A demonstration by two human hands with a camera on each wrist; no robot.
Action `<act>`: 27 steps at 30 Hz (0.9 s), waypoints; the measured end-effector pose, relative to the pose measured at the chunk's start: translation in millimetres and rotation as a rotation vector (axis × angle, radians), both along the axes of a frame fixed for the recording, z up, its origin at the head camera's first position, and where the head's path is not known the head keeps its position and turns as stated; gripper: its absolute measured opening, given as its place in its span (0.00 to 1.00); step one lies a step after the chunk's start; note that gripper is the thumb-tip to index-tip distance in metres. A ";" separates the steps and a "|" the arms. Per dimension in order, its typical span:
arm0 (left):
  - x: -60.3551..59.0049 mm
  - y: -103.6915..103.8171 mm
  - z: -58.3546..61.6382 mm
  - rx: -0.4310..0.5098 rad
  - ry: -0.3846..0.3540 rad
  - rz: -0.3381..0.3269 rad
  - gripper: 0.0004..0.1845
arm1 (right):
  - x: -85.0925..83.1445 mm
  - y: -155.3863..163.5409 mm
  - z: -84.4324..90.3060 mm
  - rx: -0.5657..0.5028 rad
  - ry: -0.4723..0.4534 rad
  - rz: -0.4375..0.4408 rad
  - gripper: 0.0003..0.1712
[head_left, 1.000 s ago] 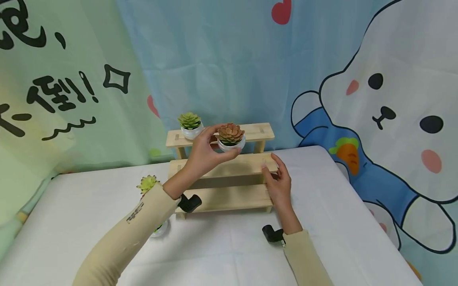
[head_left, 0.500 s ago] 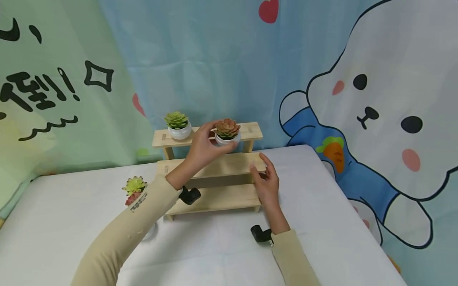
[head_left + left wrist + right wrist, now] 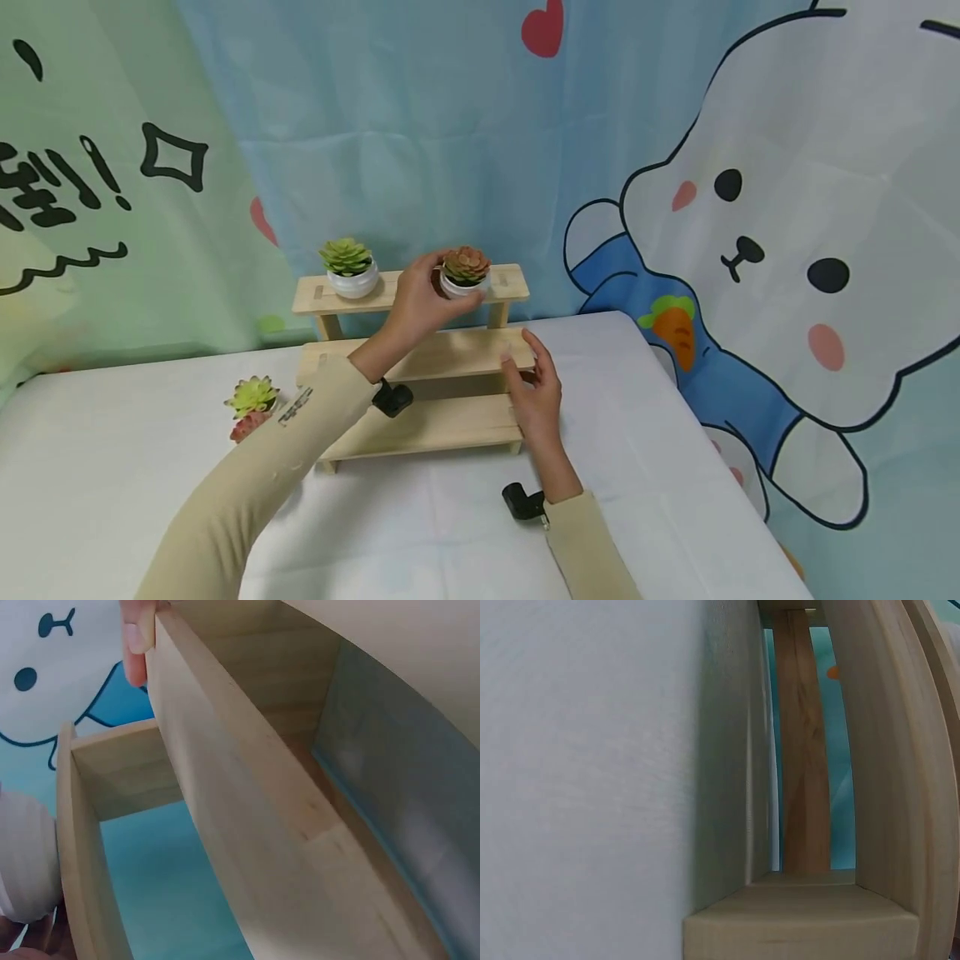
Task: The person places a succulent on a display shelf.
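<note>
Two long sleeves fill the lower part of the head view, both a pale beige, soft-looking knit. The left sleeve (image 3: 247, 492) shows faint creases along the forearm and a small dark printed marking (image 3: 297, 405) near the cuff, too small to read. The right sleeve (image 3: 588, 550) is plain, the same beige, ending in a neat cuff. At each wrist sits a small black camera unit: one (image 3: 392, 397) just past the left cuff, chunky and rounded, another (image 3: 522, 503) just beside the right cuff with a short barrel shape and a glint of metal. Both hands, left hand (image 3: 420, 304) and right hand (image 3: 534, 392), are bare, no rings or gloves visible.
</note>
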State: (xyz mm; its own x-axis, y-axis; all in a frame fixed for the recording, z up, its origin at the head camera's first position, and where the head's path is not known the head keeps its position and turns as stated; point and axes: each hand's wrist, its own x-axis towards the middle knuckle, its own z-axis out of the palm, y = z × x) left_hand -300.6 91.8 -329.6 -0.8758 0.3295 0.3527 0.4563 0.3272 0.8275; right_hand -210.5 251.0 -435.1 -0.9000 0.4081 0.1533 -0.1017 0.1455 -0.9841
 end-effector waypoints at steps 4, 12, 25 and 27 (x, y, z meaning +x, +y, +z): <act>-3.5 2.0 -0.4 -0.008 -0.021 -0.010 0.34 | -1.2 -0.3 -0.8 -0.011 0.007 -0.005 0.28; -8.4 1.2 2.6 -0.028 -0.094 -0.036 0.33 | -3.2 -1.4 -1.8 -0.015 0.007 0.002 0.28; -13.8 -6.8 0.9 -0.043 -0.169 -0.047 0.50 | -9.0 -6.9 -2.5 -0.008 -0.003 0.001 0.28; -10.6 -8.7 1.8 -0.035 -0.170 -0.049 0.50 | -10.6 -6.7 -3.4 -0.006 -0.003 -0.002 0.28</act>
